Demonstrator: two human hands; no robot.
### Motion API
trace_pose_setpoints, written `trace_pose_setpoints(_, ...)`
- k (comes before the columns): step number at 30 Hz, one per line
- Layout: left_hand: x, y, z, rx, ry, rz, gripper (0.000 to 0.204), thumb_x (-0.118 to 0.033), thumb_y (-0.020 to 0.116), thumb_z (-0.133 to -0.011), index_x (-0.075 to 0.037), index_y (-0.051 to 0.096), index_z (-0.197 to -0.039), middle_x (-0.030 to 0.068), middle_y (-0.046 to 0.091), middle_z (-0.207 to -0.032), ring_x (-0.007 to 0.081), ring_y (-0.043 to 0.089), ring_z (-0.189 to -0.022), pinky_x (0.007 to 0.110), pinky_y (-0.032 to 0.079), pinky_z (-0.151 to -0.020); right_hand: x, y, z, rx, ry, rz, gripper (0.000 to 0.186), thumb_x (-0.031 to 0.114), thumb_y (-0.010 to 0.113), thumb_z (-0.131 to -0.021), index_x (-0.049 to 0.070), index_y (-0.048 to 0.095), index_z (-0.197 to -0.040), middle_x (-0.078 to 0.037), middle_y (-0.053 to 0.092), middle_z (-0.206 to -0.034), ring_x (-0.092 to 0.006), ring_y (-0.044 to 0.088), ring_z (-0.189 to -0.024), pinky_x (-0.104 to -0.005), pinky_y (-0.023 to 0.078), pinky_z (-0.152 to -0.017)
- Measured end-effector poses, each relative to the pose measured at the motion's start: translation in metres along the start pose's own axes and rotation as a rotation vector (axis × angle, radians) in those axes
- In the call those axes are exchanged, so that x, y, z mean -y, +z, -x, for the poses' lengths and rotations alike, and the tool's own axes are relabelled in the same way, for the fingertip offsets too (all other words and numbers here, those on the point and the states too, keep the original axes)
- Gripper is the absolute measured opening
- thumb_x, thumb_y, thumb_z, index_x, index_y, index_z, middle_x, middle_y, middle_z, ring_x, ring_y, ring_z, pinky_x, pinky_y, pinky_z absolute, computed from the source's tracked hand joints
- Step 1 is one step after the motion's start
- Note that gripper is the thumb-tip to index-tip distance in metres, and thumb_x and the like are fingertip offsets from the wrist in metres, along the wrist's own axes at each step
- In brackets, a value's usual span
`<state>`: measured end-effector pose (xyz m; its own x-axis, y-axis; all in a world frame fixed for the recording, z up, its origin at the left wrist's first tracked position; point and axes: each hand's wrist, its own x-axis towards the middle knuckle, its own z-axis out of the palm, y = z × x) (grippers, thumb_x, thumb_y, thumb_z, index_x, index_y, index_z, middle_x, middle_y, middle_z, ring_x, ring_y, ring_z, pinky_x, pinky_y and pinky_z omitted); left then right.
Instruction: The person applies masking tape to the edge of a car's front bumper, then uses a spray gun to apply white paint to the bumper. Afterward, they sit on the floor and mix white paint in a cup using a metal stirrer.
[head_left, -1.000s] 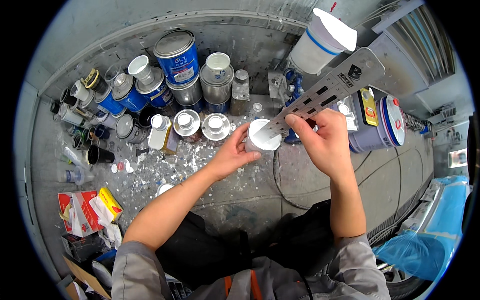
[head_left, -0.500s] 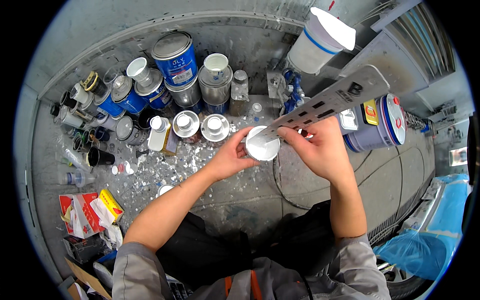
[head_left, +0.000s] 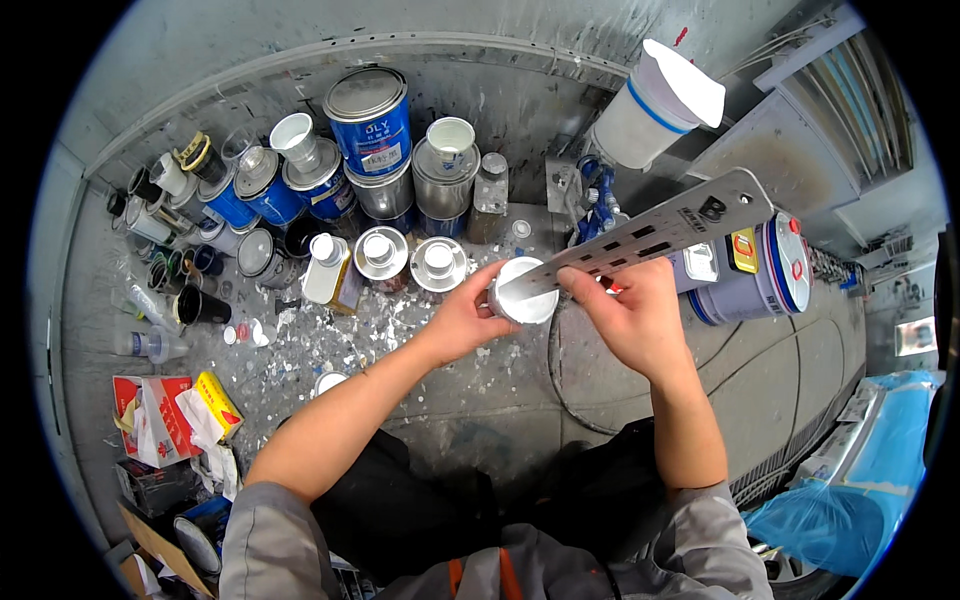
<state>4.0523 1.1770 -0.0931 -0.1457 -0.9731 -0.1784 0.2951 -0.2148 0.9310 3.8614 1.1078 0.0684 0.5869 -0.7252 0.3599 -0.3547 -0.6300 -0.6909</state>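
My left hand (head_left: 466, 318) is wrapped around a small cup (head_left: 540, 315) with white paint in it, thumb and fingers on opposite sides of its wall. My right hand (head_left: 632, 318) grips a broad, flat metal mixing ruler (head_left: 690, 215) with rectangular holes. Its lower end dips into the cup, while the wide end slants up to the right. A small red bit shows beside the right fingers; its kind cannot be made out. Beyond the cup stand two round, white-capped metal cans (head_left: 439, 264) and a rectangular tin (head_left: 327, 272).
Blue-labelled paint cans (head_left: 371, 128) and used cups line the back wall. A white container (head_left: 650, 115) hangs above a blue spray gun (head_left: 597, 205). Lavender pails (head_left: 745, 280) stand right; a hose (head_left: 556, 375) curves across the floor. Red and yellow boxes (head_left: 160, 425) lie left.
The ruler leans lower, its upper end having come down, with its tip still in the cup. Both hands keep their grip. The surroundings sit lower in the picture.
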Motion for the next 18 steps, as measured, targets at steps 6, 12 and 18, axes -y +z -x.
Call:
trace_pose_setpoints(6,0.004,-0.005,-0.003,-0.042,0.075,-0.038,0.095,0.01,0.078,-0.081,-0.006,0.031,-0.162,0.0085,0.05,-0.153,0.0201,0.051,-0.14,0.037,0.049,-0.114,-0.005,-0.004,-0.001,0.008,0.046,0.07,0.009,0.008,0.077,-0.087,-0.001,0.078,-0.09,-0.018,0.072,-0.075,-0.0314,0.069,-0.063,-0.0376,0.048,-0.055)
trace_pose_setpoints(12,0.001,0.0,-0.001,-0.076,0.014,-0.017,0.094,0.009,0.078,-0.082,-0.006,0.032,-0.162,0.008,0.052,-0.151,0.0196,0.054,-0.138,0.037,0.051,-0.111,-0.003,0.006,0.003,0.011,0.024,0.006,0.01,0.007,0.076,-0.087,-0.002,0.078,-0.09,-0.018,0.072,-0.074,-0.0313,0.069,-0.062,-0.0373,0.049,-0.055)
trace_pose_setpoints(18,0.002,-0.002,-0.001,-0.097,0.054,-0.058,0.092,0.008,0.078,-0.083,-0.009,0.034,-0.162,0.0064,0.053,-0.15,0.0191,0.055,-0.136,0.036,0.052,-0.11,0.0,-0.001,-0.001,-0.003,0.037,0.1,0.009,0.007,0.076,-0.087,-0.001,0.077,-0.087,-0.018,0.07,-0.071,-0.0333,0.068,-0.061,-0.0384,0.048,-0.055)
